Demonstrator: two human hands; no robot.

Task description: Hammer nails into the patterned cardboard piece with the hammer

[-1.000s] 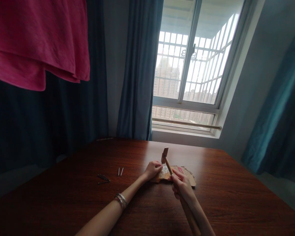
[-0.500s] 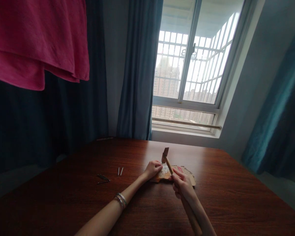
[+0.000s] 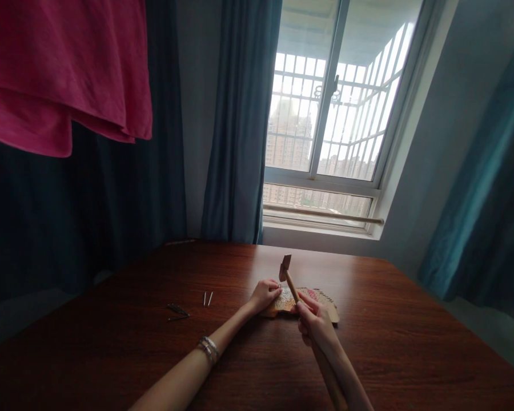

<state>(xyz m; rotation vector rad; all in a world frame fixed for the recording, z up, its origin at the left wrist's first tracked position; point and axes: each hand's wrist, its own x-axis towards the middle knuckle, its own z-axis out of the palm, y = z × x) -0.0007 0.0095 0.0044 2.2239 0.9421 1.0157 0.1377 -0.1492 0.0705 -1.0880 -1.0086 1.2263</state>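
Left hand [image 3: 265, 295] first, since that's the tricky one on my feed: fingers curled in, tips drawn together by a thin little piece [image 3: 279, 285], too small for me to say what it is or whether it's really pinched. Right hand [image 3: 317, 322] is easy, it's wrapped snugly round the handle of a wooden-looking hammer [image 3: 286, 268]. From way over here I see the hammer tilted, head up just beyond the left fingertips; can't tell if it's touching anything.

Under both hands is a flat tan piece [image 3: 329, 306] with white, orange and pink patches and a notched far edge, lying on the brown table [image 3: 124, 354]. Left hand covers its left end. Off to the left I've got two slim silvery rods [image 3: 207, 298] side by side, then some dark thin bits [image 3: 178, 311] further out. Bracelets [image 3: 208, 349] sit on the left wrist, btw.
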